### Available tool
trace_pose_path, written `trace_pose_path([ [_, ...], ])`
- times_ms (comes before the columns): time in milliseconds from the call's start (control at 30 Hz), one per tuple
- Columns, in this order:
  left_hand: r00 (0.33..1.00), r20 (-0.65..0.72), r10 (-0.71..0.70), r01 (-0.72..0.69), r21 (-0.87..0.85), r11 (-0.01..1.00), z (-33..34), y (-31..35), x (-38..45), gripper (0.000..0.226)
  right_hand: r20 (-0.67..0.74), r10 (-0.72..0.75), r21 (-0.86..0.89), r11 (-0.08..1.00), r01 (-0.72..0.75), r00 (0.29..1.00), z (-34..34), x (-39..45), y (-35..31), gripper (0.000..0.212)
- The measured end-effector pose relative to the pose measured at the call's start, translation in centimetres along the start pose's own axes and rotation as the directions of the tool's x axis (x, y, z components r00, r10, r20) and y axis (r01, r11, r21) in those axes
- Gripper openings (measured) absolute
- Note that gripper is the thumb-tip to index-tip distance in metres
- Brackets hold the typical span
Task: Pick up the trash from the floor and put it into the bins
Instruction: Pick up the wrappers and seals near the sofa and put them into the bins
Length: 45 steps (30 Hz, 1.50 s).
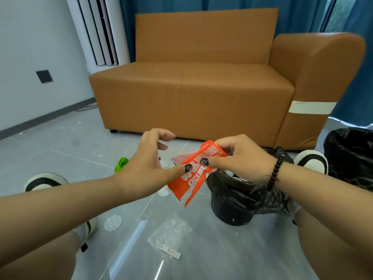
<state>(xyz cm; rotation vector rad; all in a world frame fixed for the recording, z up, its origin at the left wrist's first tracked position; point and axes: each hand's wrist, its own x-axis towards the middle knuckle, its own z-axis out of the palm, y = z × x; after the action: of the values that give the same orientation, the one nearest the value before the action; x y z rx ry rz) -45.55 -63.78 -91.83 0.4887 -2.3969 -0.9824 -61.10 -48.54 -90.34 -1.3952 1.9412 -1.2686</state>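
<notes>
While the left hand [145, 168] hangs with fingers loosely curled and only its thumb touching the orange wrapper [191, 174], the right hand [242, 158] pinches that wrapper's top edge. The wrapper hangs just above the rim of the black-lined bin [238, 201]. A clear plastic bag [171, 235] lies on the floor [60, 150] below.

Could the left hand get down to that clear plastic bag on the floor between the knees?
Probably yes. The left hand only touches the orange wrapper with its thumb, while the right hand pinches it. The clear plastic bag lies uncovered on the floor just below.
</notes>
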Motion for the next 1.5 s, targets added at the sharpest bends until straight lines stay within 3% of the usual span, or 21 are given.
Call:
trace_pose_path([
  [67,0.991,0.122,-0.047,0.059,-0.096,0.994,-0.3,0.0,0.1,0.05,0.038,0.004,0.066,0.998,-0.006,0.999,0.2,-0.2,-0.2,0.009],
  [167,0.952,0.297,-0.071,0.168,-0.315,0.934,-0.6,-0.2,-0.2,0.022,0.006,0.029,0.155,0.987,-0.03,1.0,0.3,-0.3,-0.6,0.011],
  [367,0.923,0.363,-0.127,0.3,-0.47,0.83,-0.3,0.3,-0.8,0.018,-0.249,-0.002,0.212,0.976,0.056,0.969,1.1,0.2,-1.7,0.021],
  [433,0.919,0.362,-0.158,0.334,-0.501,0.798,-0.3,0.7,-0.7,0.012,-0.375,-0.093,0.062,0.99,0.125,0.922,1.9,0.6,-1.9,0.025],
  [500,0.911,0.359,-0.202,0.377,-0.531,0.759,-0.3,0.9,-0.7,0.01,-0.4,-0.357,-0.268,0.926,0.265,0.844,2.4,0.9,-2.0,0.017],
  [567,0.903,0.343,-0.259,0.419,-0.566,0.711,-0.5,0.9,-0.5,0.013,-0.263,-0.604,-0.506,0.75,0.426,0.752,2.6,1.2,-1.9,0.007],
  [600,0.896,0.346,-0.279,0.438,-0.586,0.682,-0.5,1.0,-0.4,0.016,-0.2,-0.66,-0.561,0.683,0.468,0.724,2.7,1.1,-1.7,0.01],
  [700,0.87,0.396,-0.294,0.49,-0.621,0.612,-1.1,0.8,-0.1,0.046,-0.101,-0.688,-0.59,0.623,0.514,0.718,3.0,1.3,-1.3,0.024],
  [767,0.863,0.417,-0.284,0.497,-0.602,0.625,-1.3,0.8,-0.3,0.056,-0.07,-0.668,-0.575,0.634,0.517,0.741,3.1,1.2,-1.0,0.023],
  [867,0.89,0.379,-0.254,0.437,-0.543,0.717,-1.2,1.0,-0.7,0.027,-0.113,-0.552,-0.433,0.776,0.459,0.826,3.3,1.0,-0.8,0.019],
  [933,0.899,0.344,-0.272,0.424,-0.528,0.736,-0.9,1.0,-0.7,0.015,-0.141,-0.407,-0.276,0.892,0.358,0.903,3.4,0.6,-0.9,0.018],
  [1000,0.904,0.308,-0.296,0.422,-0.529,0.736,-0.8,1.1,-0.6,0.015,-0.116,-0.202,-0.046,0.979,0.198,0.972,3.1,0.3,-1.4,0.031],
  [1100,0.913,0.273,-0.303,0.407,-0.563,0.719,-0.6,1.1,-0.5,0.018,0.006,0.063,0.34,0.939,-0.061,0.998,2.5,0.0,-1.5,0.044],
  [1167,0.915,0.275,-0.294,0.402,-0.57,0.717,-0.4,1.2,-0.3,0.019,-0.016,0.103,0.375,0.923,-0.09,0.995,2.4,-0.1,-1.6,0.034],
  [1300,0.9,0.286,-0.33,0.437,-0.612,0.66,0.5,1.8,-0.1,0.012,-0.183,-0.004,0.21,0.977,0.043,0.983,2.5,0.0,-1.2,0.024],
  [1367,0.878,0.335,-0.342,0.478,-0.646,0.595,0.8,2.2,0.1,0.015,-0.246,-0.188,-0.056,0.982,0.179,0.951,2.0,0.0,-0.9,0.026],
  [1433,0.863,0.384,-0.329,0.503,-0.704,0.501,0.8,2.4,0.6,0.028,-0.221,-0.376,-0.29,0.906,0.307,0.9,1.7,0.0,-0.8,0.028],
  [1500,0.861,0.414,-0.295,0.507,-0.748,0.429,0.6,2.5,1.0,0.044,-0.175,-0.496,-0.408,0.823,0.396,0.851,1.4,0.0,-0.8,0.029],
])
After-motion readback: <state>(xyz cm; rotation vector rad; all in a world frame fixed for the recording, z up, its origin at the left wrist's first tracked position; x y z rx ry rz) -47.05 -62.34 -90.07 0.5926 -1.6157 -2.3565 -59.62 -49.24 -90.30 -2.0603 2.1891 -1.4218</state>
